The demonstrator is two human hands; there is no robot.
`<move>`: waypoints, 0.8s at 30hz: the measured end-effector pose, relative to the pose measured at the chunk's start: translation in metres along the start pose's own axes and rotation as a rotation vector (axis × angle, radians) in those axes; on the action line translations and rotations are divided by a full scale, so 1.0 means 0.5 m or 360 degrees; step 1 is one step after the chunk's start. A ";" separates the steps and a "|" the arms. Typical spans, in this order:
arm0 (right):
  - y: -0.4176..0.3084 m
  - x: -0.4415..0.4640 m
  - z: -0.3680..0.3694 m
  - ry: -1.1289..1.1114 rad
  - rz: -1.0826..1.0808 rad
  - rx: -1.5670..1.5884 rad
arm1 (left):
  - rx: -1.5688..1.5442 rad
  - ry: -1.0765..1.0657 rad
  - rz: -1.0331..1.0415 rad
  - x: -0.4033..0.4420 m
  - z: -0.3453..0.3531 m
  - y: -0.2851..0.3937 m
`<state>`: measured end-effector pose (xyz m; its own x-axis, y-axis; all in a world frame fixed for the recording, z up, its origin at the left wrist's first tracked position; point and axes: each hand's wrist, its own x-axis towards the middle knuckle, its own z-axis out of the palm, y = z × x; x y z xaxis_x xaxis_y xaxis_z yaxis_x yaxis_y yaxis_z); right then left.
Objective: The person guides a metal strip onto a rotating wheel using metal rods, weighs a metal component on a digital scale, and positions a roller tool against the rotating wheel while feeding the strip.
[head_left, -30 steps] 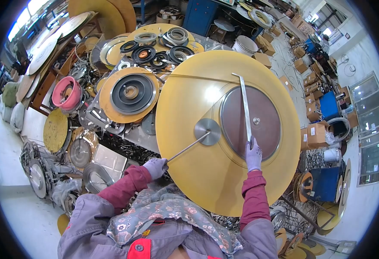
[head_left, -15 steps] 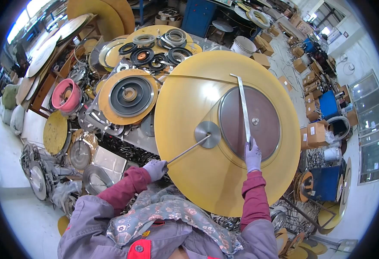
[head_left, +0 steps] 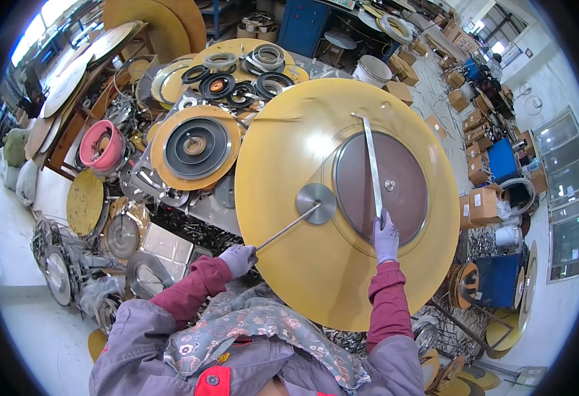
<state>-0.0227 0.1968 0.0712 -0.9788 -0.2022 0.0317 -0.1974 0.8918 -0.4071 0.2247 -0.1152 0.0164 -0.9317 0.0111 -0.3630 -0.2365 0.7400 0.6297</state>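
A large yellow disc [head_left: 289, 277] fills the middle, with a dark brown round plate [head_left: 401, 171] on its right half. My right hand [head_left: 386, 239], in a light glove, is closed round the lower end of a flat metal bar [head_left: 372, 165]. The bar lies across the brown plate, its hooked tip pointing away from me. My left hand [head_left: 238, 260], gloved too, grips a thin metal rod [head_left: 283, 232] at the disc's left edge. The rod's far end meets the centre of a small grey metal disc [head_left: 316, 203]. A thin strip [head_left: 276, 119] reaches over the yellow disc's upper left edge.
Left of the yellow disc sits an orange disc [head_left: 164, 142] bearing a dark grey reel [head_left: 213, 158]. Several black rings [head_left: 240, 94] lie behind it. A pink basin [head_left: 101, 145] stands further left. Cardboard boxes [head_left: 484, 204] and a white bucket [head_left: 372, 69] are on the right and behind.
The thin strip stretched straight from the orange disc to near the bar's tip; now it shows shorter and curved, ending over the yellow disc's upper left. Both hands have hardly moved.
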 end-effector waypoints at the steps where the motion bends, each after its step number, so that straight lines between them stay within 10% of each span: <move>1: 0.003 0.001 0.002 0.0005 -0.0009 -0.0006 | -0.0016 0.0000 -0.0006 0.000 -0.006 0.000; 16: 0.018 0.003 -0.003 -0.0034 -0.0082 -0.0061 | 0.0012 -0.0041 0.0009 -0.006 0.010 0.012; 22: -0.001 -0.157 -0.006 0.0326 -0.0181 0.0526 | -0.0009 0.0105 -0.0092 -0.023 0.026 0.004; 24: -0.010 -0.276 0.001 -0.0034 0.0027 0.0776 | -0.0032 0.0167 -0.0095 -0.022 0.021 -0.006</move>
<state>0.1135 0.2200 0.0684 -0.9794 -0.2021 0.0046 -0.1281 0.6028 -0.7875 0.2383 -0.1105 0.0116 -0.9392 -0.1037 -0.3273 -0.2970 0.7235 0.6231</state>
